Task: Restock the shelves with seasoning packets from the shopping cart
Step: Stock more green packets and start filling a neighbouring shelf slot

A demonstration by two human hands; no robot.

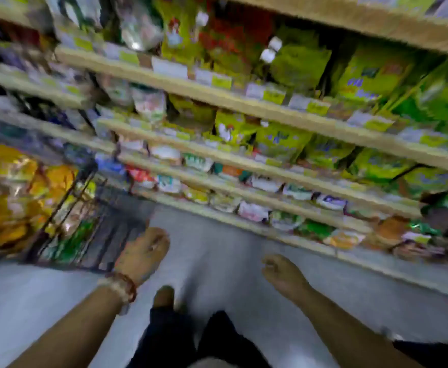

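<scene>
The whole frame is blurred by motion. The shopping cart [66, 208] stands at the left, its dark wire basket piled with yellow and orange seasoning packets [8, 197]. My left hand [143, 251], with a beaded bracelet at the wrist, hangs close to the cart's right side with loosely curled fingers and holds nothing. My right hand [284, 274] hovers over the grey floor with its fingers loosely curled, also holding nothing. Wooden shelves [244, 102] run across the frame, stocked with green and yellow packets [297, 65].
The lower shelves [257, 203] carry rows of small white, green and red packets. Price labels line the shelf edges. Grey floor [217, 261] lies between me and the shelving. My dark trousers and one foot [164, 296] show at the bottom.
</scene>
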